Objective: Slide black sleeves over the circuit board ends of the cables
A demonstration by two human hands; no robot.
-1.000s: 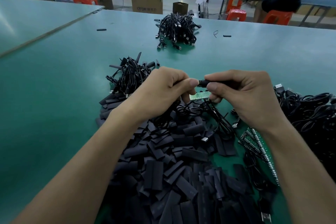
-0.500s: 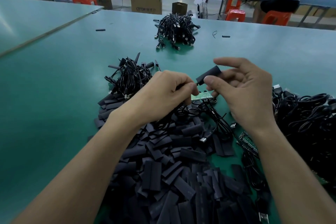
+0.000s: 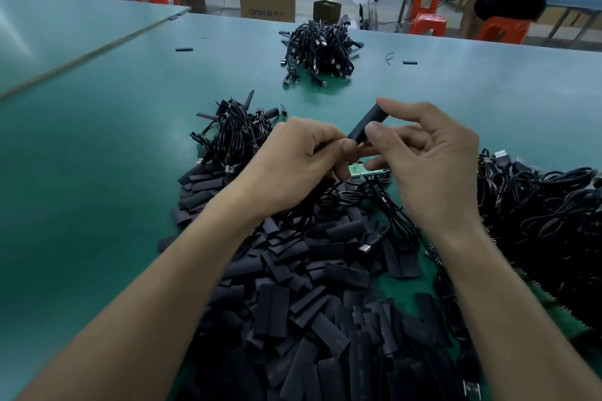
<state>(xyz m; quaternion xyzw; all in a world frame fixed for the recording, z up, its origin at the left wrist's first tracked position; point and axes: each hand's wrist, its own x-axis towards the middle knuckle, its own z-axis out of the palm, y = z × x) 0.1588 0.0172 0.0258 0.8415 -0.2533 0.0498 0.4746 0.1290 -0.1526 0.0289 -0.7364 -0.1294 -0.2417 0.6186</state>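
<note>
The green bench (image 3: 97, 172) carries a heap of flat sleeves (image 3: 293, 303) nearest, a cable tangle (image 3: 553, 221) at right, a sleeved bundle (image 3: 234, 137) mid-left, a far bundle (image 3: 317, 52), and stray sleeves at far left (image 3: 184, 49) and far right (image 3: 409, 62).

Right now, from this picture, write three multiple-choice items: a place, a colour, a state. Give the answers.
1. Where lies the pile of loose sleeves? A nearest the camera; B at the table's far edge; C on a stool.
2. The circuit board's colour? A red; B green; C white.
3. The sleeve in the right hand is: A flat on the table; B covering the board; C pinched, tilted upward.
Answers: A, it fills the bottom of the view; B, its face shows green; C, thumb and forefinger grip it.
</note>
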